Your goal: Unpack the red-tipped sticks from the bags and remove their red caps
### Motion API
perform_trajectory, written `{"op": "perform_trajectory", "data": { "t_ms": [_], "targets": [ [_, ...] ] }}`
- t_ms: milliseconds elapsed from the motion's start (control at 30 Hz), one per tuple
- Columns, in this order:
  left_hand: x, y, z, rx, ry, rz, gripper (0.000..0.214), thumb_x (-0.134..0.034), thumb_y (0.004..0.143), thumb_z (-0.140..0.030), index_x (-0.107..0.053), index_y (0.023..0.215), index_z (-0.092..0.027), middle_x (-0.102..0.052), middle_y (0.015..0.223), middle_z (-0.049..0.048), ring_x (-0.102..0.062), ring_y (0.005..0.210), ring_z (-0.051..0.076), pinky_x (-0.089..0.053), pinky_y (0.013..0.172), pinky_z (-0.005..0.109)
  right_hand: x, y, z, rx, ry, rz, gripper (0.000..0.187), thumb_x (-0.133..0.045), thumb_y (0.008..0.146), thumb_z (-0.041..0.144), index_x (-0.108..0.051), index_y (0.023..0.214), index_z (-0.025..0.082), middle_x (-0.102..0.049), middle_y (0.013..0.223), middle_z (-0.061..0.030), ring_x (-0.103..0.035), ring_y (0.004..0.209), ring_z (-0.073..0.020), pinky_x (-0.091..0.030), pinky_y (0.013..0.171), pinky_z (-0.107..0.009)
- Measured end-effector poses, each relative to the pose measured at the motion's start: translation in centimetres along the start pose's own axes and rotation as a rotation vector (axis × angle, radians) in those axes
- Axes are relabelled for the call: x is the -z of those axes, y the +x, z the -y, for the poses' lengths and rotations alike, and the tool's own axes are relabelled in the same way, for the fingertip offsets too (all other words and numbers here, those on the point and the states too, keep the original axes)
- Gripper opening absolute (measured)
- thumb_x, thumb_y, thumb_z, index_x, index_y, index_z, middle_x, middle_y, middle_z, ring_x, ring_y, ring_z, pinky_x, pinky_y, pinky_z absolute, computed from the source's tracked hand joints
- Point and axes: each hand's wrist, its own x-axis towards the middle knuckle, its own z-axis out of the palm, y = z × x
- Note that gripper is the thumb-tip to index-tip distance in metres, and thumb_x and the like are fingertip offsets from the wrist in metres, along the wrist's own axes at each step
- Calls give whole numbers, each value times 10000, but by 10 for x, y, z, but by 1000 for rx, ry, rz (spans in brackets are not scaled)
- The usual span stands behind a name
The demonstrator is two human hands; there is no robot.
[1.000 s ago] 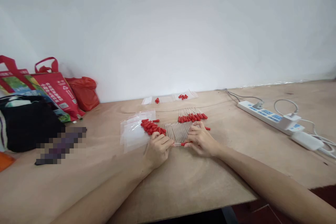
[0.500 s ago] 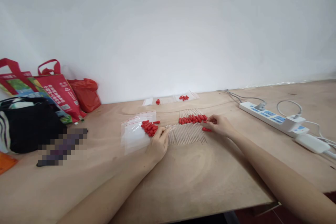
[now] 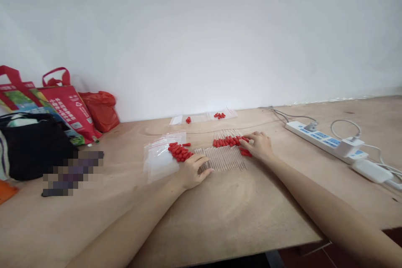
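A row of thin clear glass tubes (image 3: 223, 158) lies on the wooden table (image 3: 238, 213). Behind it lies a second row of tubes with red caps (image 3: 228, 141). A loose heap of red rubber caps (image 3: 180, 152) sits to the left, beside clear zip bags (image 3: 159, 155). My left hand (image 3: 194, 171) rests on the left end of the near tube row, fingers curled; I cannot see whether it holds a tube. My right hand (image 3: 259, 145) lies at the right end of the capped row, fingertips touching the red caps there.
A white power strip (image 3: 323, 139) with a plugged charger and cables lies at the right. Red shopping bags (image 3: 67, 106) and a black bag (image 3: 33, 144) stand at the left by the wall. More zip bags with a few red caps (image 3: 205, 117) lie at the back.
A second ago both hands held one tube together at the near row's front. My right hand has since moved back and right to the capped row; my left hand stayed at the near row's left end.
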Motion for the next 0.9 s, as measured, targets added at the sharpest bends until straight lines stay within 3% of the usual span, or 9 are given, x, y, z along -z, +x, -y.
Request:
{"op": "perform_trajectory", "data": {
  "t_ms": [200, 367, 500, 600, 733, 800, 900],
  "targets": [
    [5, 1, -3, 18, -3, -34, 238, -562, 760, -287, -576, 946, -140, -613, 893, 86, -561, 831, 179, -480, 769, 329, -9, 2, 7, 30, -4, 16, 283, -488, 768, 443, -687, 853, 260, -597, 833, -64, -468, 851, -227, -289, 720, -356],
    [10, 2, -3, 54, 115, -107, 187, -519, 790, -263, -581, 933, -163, -589, 874, 67, -525, 853, 185, -443, 797, 353, -2, 0, 12, -48, 267, -106, 293, -498, 753, 438, -688, 850, 238, -612, 816, -60, -501, 828, -218, -333, 731, -360],
    [13, 1, -4, 74, 239, -134, 315, -486, 805, -271, -516, 1104, -175, -551, 1034, 95, -487, 979, 219, -390, 863, 391, 6, -15, 31, 27, 696, 76, 366, -480, 759, 479, -675, 910, 209, -653, 803, -53, -549, 711, -177, -404, 656, -309],
    [14, 1, -8, 47, 336, -176, 374, -474, 818, -279, -466, 1180, -185, -520, 1145, 115, -453, 1060, 244, -346, 882, 416, 8, -32, 48, 202, 754, 213, 325, -517, 752, 474, -677, 914, 242, -673, 827, -41, -548, 720, -176, -406, 700, -323],
    [15, 2, -14, -46, 379, -196, 188, -489, 831, -264, -582, 993, -240, -658, 866, 19, -547, 877, 194, -262, 886, 447, 5, -48, 62, 330, 647, 271, 254, -537, 765, 438, -669, 923, 290, -675, 737, -17, -518, 706, -170, -370, 728, -345],
    [15, 1, -17, -78, 380, -190, 132, -484, 840, -252, -609, 881, -243, -656, 693, -24, -556, 735, 152, -245, 875, 440, 6, -52, 67, 378, 605, 284, 229, -529, 780, 417, -665, 919, 298, -672, 747, -13, -516, 736, -170, -344, 737, -345],
    [14, 1, -21, -114, 395, -165, 132, -489, 837, -243, -614, 795, -231, -637, 618, -41, -535, 665, 131, -242, 862, 429, 10, -57, 73, 470, 497, 222, 236, -557, 758, 425, -658, 925, 293, -661, 855, -19, -504, 799, -177, -290, 755, -353]
  ]
}}
